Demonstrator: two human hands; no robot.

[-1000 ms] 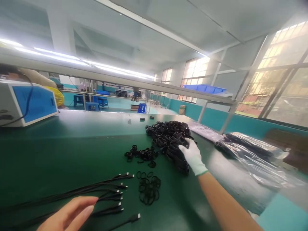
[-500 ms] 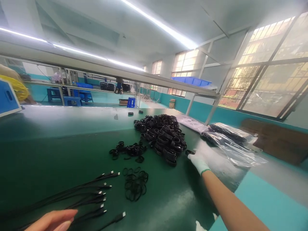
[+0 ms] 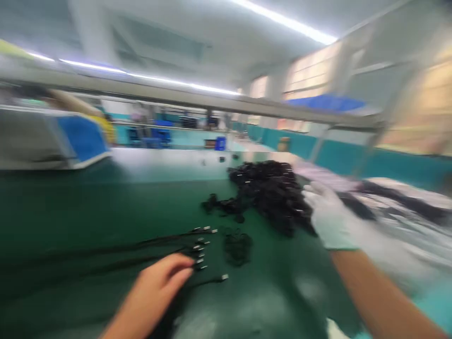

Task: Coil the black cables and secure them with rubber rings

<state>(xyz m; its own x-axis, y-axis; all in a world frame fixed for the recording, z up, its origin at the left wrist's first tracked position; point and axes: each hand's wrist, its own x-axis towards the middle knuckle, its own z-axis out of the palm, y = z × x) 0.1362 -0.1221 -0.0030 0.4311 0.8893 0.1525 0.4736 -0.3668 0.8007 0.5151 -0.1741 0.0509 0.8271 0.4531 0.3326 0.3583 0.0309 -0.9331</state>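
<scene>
My left hand (image 3: 162,280), bare, reaches over the green table with thumb and index finger slightly apart. Its fingertips are right beside the light metal plugs of several black cables (image 3: 201,254) that lie side by side. One more cable plug (image 3: 223,278) lies apart, nearer the front. My right hand (image 3: 328,214), in a white glove, is at the right edge of a large heap of coiled black cables (image 3: 270,188). Its fingers look stretched out, though blurred, and no object shows in them. Thin black bands (image 3: 238,247) lie loosely between the plugs and the heap.
A smaller black clump (image 3: 226,205) lies left of the heap. Clear plastic bags with black contents (image 3: 399,202) are at the right. A blue and grey box (image 3: 83,139) stands at the back left, near a person's arm (image 3: 72,101). A rail (image 3: 183,96) spans above the table (image 3: 106,202).
My view has swung left, blurring the picture. My left hand has moved forward to the cable plugs. My right hand no longer shows the black coil at its fingertips and is raised beside the heap.
</scene>
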